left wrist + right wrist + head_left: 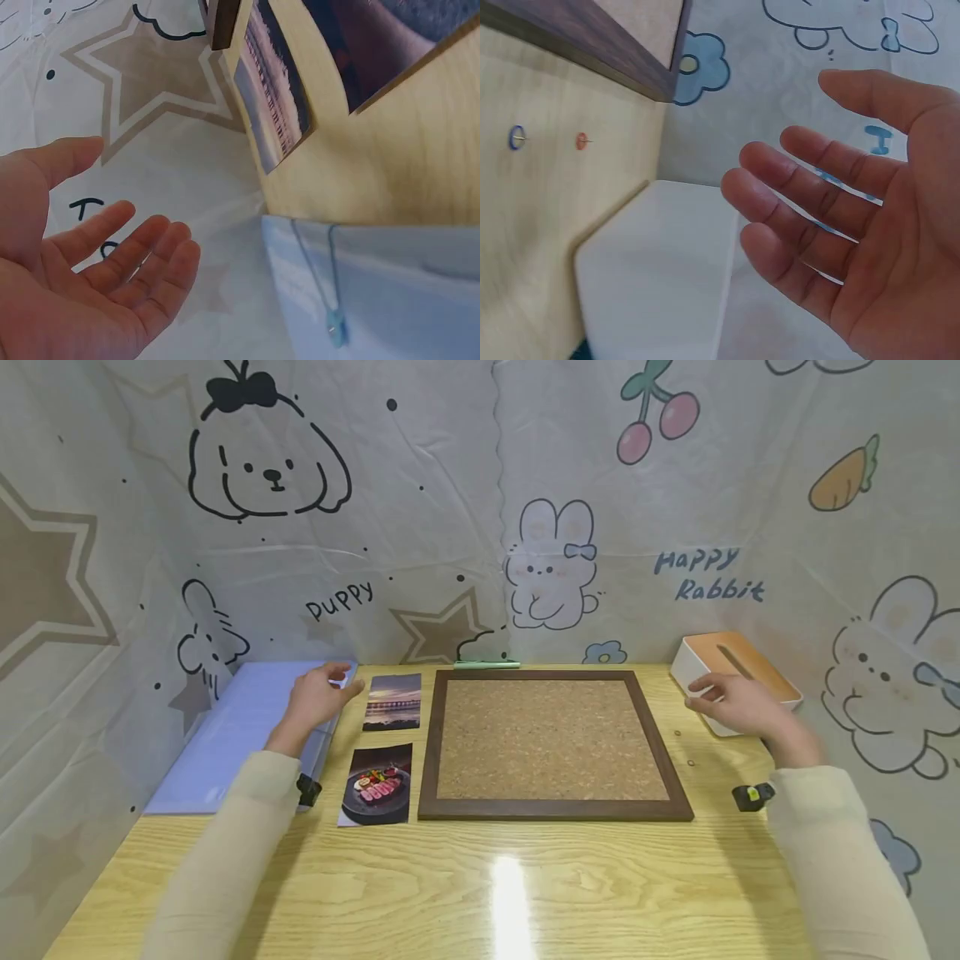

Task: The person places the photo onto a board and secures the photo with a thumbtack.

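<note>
My left hand (318, 697) hovers over the far right corner of a pale blue folder (232, 735), its fingers loosely bent around nothing. A blue cord with a small tag lies on the folder (375, 292) in the left wrist view. Right of it are a pier photo (393, 702) and a photo of sliced meat on a plate (377, 785). A cork board (551, 739) with a dark wooden frame lies mid-table. My right hand (738, 702), palm empty and fingers relaxed, is in the air beside a white box with an orange slotted top (750, 660).
Two pushpins, one blue (516, 138) and one red (581, 141), lie between the board and the box. A green pen-like stick (487, 665) lies behind the board's far edge. A printed curtain (420, 543) closes off the back and sides of the wooden table (420, 885).
</note>
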The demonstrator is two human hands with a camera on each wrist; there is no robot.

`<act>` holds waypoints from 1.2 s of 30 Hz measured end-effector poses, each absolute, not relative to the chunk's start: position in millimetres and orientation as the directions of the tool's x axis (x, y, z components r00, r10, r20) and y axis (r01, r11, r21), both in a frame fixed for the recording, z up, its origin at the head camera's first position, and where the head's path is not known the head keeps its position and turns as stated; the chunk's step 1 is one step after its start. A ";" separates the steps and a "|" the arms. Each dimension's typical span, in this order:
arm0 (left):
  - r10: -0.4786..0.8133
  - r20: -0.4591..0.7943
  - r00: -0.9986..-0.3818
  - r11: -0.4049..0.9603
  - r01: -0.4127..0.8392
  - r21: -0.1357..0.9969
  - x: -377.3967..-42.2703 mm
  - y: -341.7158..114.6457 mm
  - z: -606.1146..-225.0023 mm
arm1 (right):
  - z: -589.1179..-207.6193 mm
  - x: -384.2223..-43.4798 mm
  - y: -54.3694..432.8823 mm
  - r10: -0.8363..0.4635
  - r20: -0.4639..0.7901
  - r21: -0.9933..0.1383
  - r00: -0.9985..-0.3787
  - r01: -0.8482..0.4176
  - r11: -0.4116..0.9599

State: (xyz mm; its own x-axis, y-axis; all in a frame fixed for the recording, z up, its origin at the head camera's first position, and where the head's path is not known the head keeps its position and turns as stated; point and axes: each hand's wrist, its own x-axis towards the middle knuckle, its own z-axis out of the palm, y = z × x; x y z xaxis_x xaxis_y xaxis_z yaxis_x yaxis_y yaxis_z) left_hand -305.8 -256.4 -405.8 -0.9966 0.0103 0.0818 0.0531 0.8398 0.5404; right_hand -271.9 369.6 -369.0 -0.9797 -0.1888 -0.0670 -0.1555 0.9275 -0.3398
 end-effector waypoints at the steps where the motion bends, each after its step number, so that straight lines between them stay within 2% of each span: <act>1: 0.008 0.080 -0.997 0.829 0.052 0.557 -305.8 -255.7 -407.4 | -371.1 -271.5 370.0 -0.185 -0.071 -0.347 -0.980 -0.149 0.926; 7: -0.019 0.037 -0.999 0.778 0.009 0.628 -307.1 -253.3 -418.0 | -384.3 -269.9 370.6 -0.190 -0.073 -0.407 -0.979 -0.144 0.902; 22: -0.064 -0.026 -0.998 0.716 -0.064 0.695 -311.9 -237.8 -450.4 | -413.4 -267.4 375.7 -0.125 -0.096 -0.532 -0.988 -0.055 0.845; 30: -0.055 -0.107 -0.993 0.723 -0.113 0.681 -314.7 -236.6 -461.4 | -432.3 -269.1 382.4 -0.100 -0.133 -0.569 -0.986 -0.006 0.822; 36: -0.061 -0.112 -0.992 0.730 -0.120 0.673 -316.1 -235.2 -467.1 | -444.2 -270.2 384.7 -0.088 -0.162 -0.602 -0.983 0.028 0.798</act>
